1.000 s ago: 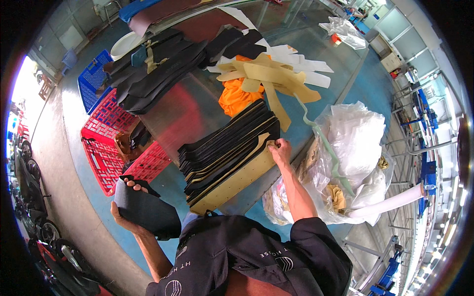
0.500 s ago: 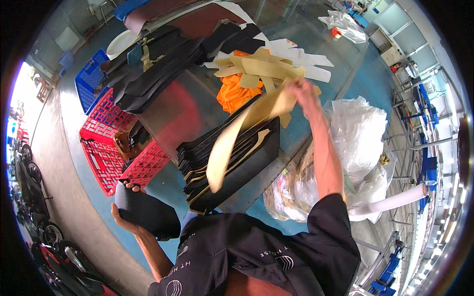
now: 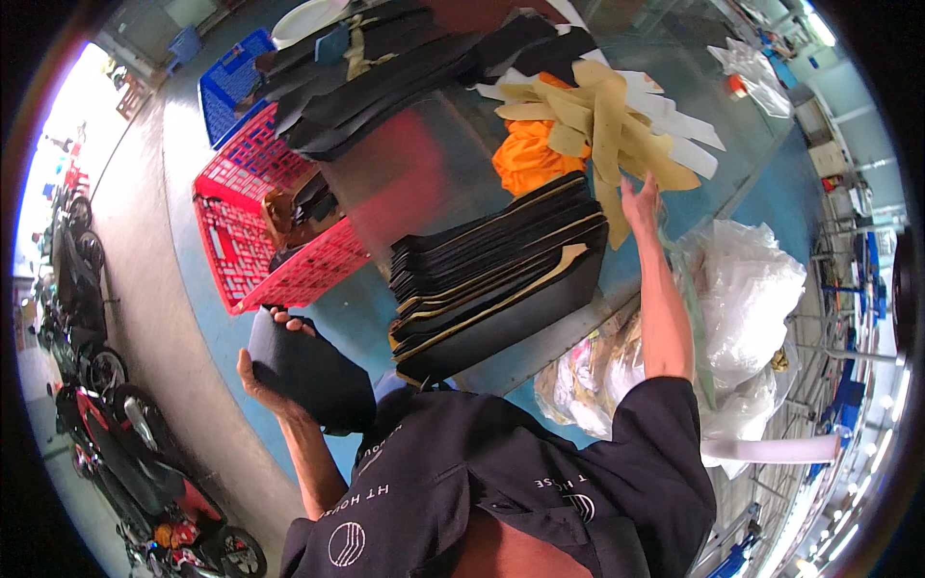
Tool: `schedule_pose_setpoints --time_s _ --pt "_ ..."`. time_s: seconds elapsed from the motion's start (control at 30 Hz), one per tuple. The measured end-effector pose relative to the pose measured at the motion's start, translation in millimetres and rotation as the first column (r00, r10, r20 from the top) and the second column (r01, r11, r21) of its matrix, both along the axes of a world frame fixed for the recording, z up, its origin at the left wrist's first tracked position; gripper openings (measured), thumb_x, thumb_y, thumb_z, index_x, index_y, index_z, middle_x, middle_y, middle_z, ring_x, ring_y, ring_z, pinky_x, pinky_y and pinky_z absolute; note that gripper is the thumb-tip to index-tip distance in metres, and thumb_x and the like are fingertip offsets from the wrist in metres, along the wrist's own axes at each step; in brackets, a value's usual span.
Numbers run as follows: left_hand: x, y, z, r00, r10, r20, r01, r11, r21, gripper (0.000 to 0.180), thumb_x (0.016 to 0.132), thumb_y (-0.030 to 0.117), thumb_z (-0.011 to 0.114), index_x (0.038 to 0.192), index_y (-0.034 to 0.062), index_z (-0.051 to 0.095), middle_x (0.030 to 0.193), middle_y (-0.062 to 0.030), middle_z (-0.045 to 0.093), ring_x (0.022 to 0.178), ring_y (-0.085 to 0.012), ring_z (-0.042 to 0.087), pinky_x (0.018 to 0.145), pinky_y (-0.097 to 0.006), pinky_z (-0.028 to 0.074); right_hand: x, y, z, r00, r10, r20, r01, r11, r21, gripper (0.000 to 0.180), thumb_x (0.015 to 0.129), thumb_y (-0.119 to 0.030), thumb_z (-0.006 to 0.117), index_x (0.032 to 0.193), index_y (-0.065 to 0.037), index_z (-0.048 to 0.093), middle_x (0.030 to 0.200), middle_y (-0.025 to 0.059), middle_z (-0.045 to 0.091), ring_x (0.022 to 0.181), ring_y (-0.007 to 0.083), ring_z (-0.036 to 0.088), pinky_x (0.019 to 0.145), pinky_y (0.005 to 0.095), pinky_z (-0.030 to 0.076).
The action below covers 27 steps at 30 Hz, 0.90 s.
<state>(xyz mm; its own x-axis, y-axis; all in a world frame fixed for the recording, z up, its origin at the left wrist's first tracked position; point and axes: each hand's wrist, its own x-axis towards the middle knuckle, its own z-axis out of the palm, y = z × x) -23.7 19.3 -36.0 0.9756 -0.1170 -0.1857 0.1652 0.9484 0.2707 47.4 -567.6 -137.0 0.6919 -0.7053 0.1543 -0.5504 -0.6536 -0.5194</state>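
Observation:
My left hand (image 3: pixel 277 402) grips a dark, flat panel (image 3: pixel 313 376) with a curved outline, its fingers over the far edge and the thumb at the side. On the right, my right hand (image 3: pixel 642 202) is open with fingers apart, at the near edge of a loose pile of tan strips (image 3: pixel 609 120); it holds nothing. Between my arms, a row of black panels (image 3: pixel 515 313) with tan edges leans closely together on the table. An orange cloth (image 3: pixel 523 159) lies beside the tan strips, partly under them.
Left of the table stands a red plastic crate (image 3: pixel 299 275) with brown and dark pieces inside, and a blue crate (image 3: pixel 231 91) behind it. Black sheets (image 3: pixel 385 91) cover the far table. Clear plastic bags (image 3: pixel 747 294) sit at the right, near a pale roll (image 3: pixel 780 449). Motorbikes (image 3: pixel 145 462) are parked far left.
My right hand has let go of a long tan strip, now on the pile. My left hand keeps hold of the dark panel. The whole view has shifted.

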Motion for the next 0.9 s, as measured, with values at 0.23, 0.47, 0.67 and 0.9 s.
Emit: schedule_pose_setpoints --time_s 0.23,0.47,0.67,0.9 --pt "6.0 -3.3 0.9 1.0 0.002 0.017 -0.002 1.0 -0.001 0.063 0.082 0.032 0.063 0.126 -0.0072 0.041 0.114 -0.0181 0.053 0.105 -0.0309 0.053 0.102 -0.042 0.04 -79.4 46.3 17.8 0.833 0.548 -0.072 -0.545 0.836 0.063 0.051 0.077 -0.005 0.067 0.126 -0.002 0.055 0.128 0.0174 0.055 0.121 0.0338 0.051 0.102 0.0398 0.04" --pt "6.1 -7.6 -4.1 0.994 -0.083 0.078 0.084 0.996 -0.007 0.064 0.083 0.031 0.063 0.129 -0.0062 0.037 0.116 -0.0183 0.051 0.107 -0.0309 0.052 0.103 -0.044 0.038 -112.4 34.0 9.9 0.824 0.565 -0.036 -0.561 0.823 0.083 0.052 0.069 -0.001 0.071 0.12 -0.006 0.06 0.123 0.0132 0.057 0.116 0.0315 0.053 0.101 0.0376 0.042" --pt "3.1 -9.4 -7.8 0.997 -0.07 0.045 0.069 0.997 0.026 0.065 0.081 0.032 0.065 0.126 -0.0063 0.039 0.115 -0.0187 0.053 0.106 -0.031 0.054 0.102 -0.044 0.04 -121.1 43.8 7.6 0.753 0.646 -0.126 -0.641 0.763 0.083 0.045 0.068 0.0 0.072 0.111 -0.007 0.06 0.116 0.0108 0.055 0.112 0.0332 0.052 0.097 0.0399 0.044" --pt "0.0 -9.6 -1.0 0.998 -0.061 0.023 0.061 0.998 -0.002 0.064 0.08 0.032 0.066 0.125 -0.0064 0.041 0.112 -0.0184 0.055 0.105 -0.0305 0.055 0.101 -0.042 0.041 -118.3 58.1 -5.9 0.728 0.634 -0.261 -0.67 0.739 -0.072 0.054 0.069 -0.001 0.075 0.119 -0.01 0.056 0.125 0.0121 0.047 0.116 0.0357 0.048 0.099 0.043 0.042"
